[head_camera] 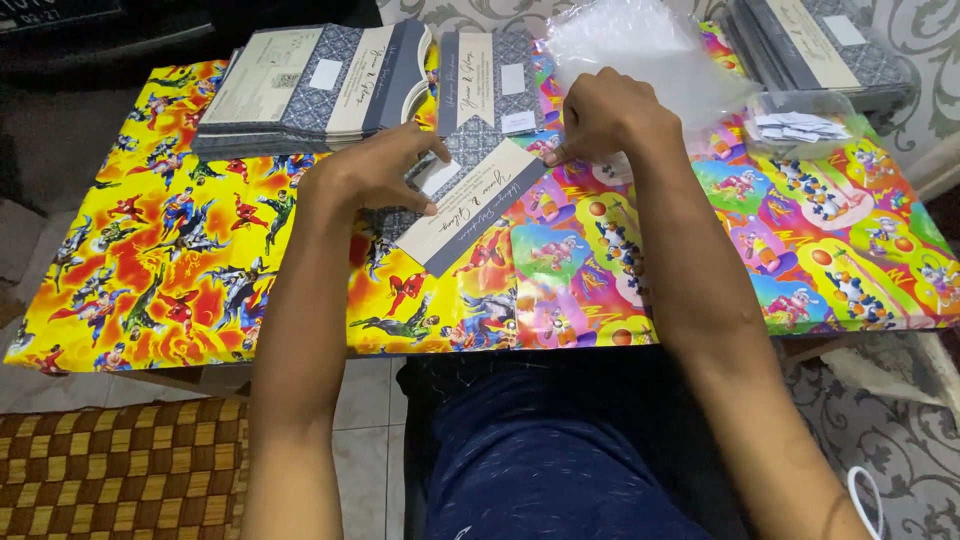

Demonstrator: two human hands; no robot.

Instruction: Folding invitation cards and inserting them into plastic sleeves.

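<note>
A grey patterned card with a cream and navy band (470, 205) lies tilted on the low table covered in bright cartoon wrapping paper (180, 260). My left hand (365, 175) rests on the card's left end, fingers spread over a small white label. My right hand (605, 115) pinches the card's upper right corner with fingertips closed. Both forearms reach in from the bottom of the view.
Stacks of similar grey and cream cards (300, 85) sit at the back left, one single card (490, 80) at the back centre, another stack (810, 40) at the back right. A clear plastic bag (650, 50) and a clear tub of white paper slips (800, 125) lie right. A woven mat (120, 470) is lower left.
</note>
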